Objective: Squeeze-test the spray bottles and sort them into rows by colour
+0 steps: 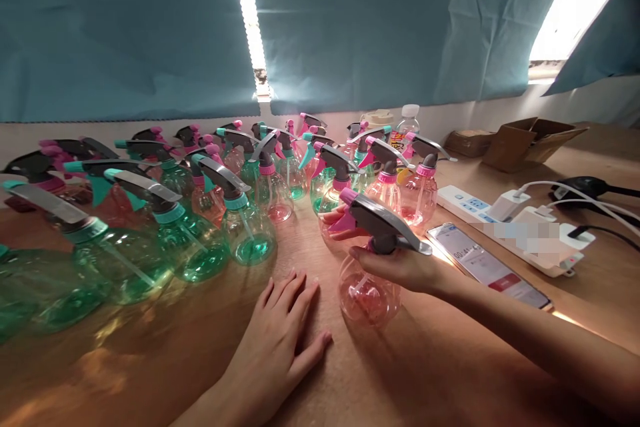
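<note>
My right hand [395,268] is wrapped round the neck of a pink spray bottle [370,297] with a grey and pink trigger head. The bottle stands upright at the table's middle, its collar hidden by my fingers. Flat on the wooden table [340,380] lies my left hand [280,333], fingers spread, a little left of that bottle and holding nothing. Just beyond my left fingertips is a green spray bottle [249,233] with a teal collar. More pink spray bottles [420,193] stand behind the held one.
Several green and pink spray bottles crowd the left and back. On the right lie a phone [487,263] and a white power strip [510,230] with plugged-in chargers and cables. An open cardboard box [525,143] and a clear capped bottle [409,121] stand at the back.
</note>
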Available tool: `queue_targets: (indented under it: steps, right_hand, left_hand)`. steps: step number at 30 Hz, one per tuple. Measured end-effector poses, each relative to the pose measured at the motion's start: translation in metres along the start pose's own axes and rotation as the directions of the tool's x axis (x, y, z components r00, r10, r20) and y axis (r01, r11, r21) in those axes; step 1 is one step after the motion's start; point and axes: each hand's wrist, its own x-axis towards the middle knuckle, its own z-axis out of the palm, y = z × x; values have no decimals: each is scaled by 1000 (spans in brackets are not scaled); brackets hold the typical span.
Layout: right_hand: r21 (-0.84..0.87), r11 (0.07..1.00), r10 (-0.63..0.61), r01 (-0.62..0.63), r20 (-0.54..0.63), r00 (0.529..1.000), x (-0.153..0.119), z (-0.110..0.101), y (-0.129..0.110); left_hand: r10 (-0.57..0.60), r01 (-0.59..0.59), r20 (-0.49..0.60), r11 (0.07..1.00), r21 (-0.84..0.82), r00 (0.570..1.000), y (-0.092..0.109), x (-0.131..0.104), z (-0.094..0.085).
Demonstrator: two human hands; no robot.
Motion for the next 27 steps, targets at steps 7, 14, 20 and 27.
queue_targets:
  steps: [7, 14, 20, 27]
  right_hand:
    - [-26, 999, 37, -36, 7, 999, 0, 2, -4]
    - [-40, 998, 53, -53, -8, 999, 1, 1, -7]
    - [-27, 999, 40, -39, 18, 999, -1, -2, -4]
    - [26, 998, 63, -63, 12, 998, -4, -2, 8]
  left_hand:
    - [-12, 12, 38, 1000, 0, 999, 4, 3, -6]
    - [-23, 22, 66, 1000, 4, 998, 7, 4, -11]
    - [-21, 19, 84, 999, 26, 996, 6, 3, -9]
    - [-19, 16, 72, 999, 49, 997, 5, 2, -7]
